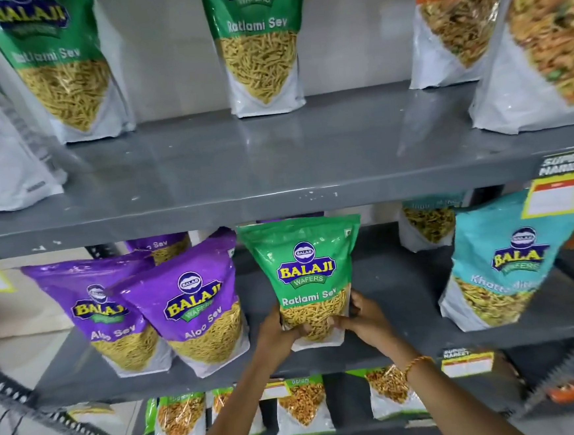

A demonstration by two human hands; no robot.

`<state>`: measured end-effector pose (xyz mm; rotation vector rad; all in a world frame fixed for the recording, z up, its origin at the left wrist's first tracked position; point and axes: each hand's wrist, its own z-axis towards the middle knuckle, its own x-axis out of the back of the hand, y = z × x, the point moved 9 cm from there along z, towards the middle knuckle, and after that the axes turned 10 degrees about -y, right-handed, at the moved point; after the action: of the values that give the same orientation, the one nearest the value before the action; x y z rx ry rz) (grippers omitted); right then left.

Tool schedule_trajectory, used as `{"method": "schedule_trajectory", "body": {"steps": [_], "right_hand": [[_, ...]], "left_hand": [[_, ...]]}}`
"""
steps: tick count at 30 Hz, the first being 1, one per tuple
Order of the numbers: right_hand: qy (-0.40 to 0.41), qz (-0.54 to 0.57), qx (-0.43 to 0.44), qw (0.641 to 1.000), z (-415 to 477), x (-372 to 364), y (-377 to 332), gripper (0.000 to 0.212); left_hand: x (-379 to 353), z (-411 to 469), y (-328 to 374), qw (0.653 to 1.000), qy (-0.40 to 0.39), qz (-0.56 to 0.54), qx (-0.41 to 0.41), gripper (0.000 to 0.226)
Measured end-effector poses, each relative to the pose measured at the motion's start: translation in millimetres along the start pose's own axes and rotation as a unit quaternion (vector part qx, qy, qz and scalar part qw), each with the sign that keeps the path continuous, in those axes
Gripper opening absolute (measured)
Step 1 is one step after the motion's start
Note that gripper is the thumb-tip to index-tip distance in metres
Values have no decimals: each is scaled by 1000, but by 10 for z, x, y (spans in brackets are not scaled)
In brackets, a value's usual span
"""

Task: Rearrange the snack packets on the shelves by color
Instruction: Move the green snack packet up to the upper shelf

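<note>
Both hands grip one green packet point(305, 277) by its lower corners, holding it upright over the middle shelf point(385, 347). The left hand point(277, 328) wraps the bottom left corner with the thumb across the front, and the right hand point(363, 316) closes on the bottom right corner, fingers curled behind the packet; a gold bangle point(416, 364) sits on that wrist. The packet's base looks to be at or just above the shelf surface, and I cannot tell whether it rests on it. Just to its left stand two purple packets point(196, 306), one overlapping the other and both leaning to the right, with a third purple one behind them. To the right, well apart from the green packet, stands a light blue packet point(498, 262), with another packet behind it near the back of the shelf. On the upper shelf point(241, 173) three green packets of the same kind stand at the left and centre, the central one point(258, 44) upright against the back wall, and two orange packets point(539, 43) stand at the right. A yellow price tag point(567, 195) hangs from the front edge of the upper shelf at the right. The lower shelf holds a row of smaller packets point(302, 406) with green tops, partly hidden by the forearms.
</note>
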<state>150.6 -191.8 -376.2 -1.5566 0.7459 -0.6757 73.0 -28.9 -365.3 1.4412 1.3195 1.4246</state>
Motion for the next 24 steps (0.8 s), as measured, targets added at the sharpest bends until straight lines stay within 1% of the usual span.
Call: {"method": "schedule_trajectory", "body": {"steps": [2,3,6,7,9,12,14,16,18,20,21,24], "right_hand": [[25,-12,2,1000,-227,110,-29,51],[39,-11,10,999,-364,162,-58,49],[59,9,29,998,-798,270,-96,71],[57,15,32,998,-974,290,-110,73],[57,16,37,998,-1334,290,-211,70],[52,-5,58,997,-1722,258,-457,59],[31,-33,91,995,-1844,162,-829,49],[16,-58,138,989,-1910,60,-1345,42],[1,-87,197,976,-1970,-50,-1958,42],[-4,-116,249,961,-2006,-141,-2529,39],[-5,-122,271,955,-2003,-176,-2788,37],[-3,-123,313,942,-1868,-258,-3434,40]], "left_hand": [[-169,-84,63,1000,-12,-3,1,63],[-250,-143,101,1000,-13,1,0,64],[-482,-415,242,1000,-22,-2,-19,67],[-563,-551,287,999,-24,-7,-29,64],[-666,-865,343,999,-18,-14,-44,57],[-688,-1344,555,996,6,-32,-78,56],[-579,-1623,862,991,36,-40,-119,56],[-425,-1840,1284,984,68,-50,-154,54],[-229,-2031,1791,973,102,-31,-204,48],[-8,-2191,2308,955,144,-6,-258,53],[91,-2244,2541,947,159,-7,-278,55],[398,-2255,3090,925,185,-22,-330,46]]}}
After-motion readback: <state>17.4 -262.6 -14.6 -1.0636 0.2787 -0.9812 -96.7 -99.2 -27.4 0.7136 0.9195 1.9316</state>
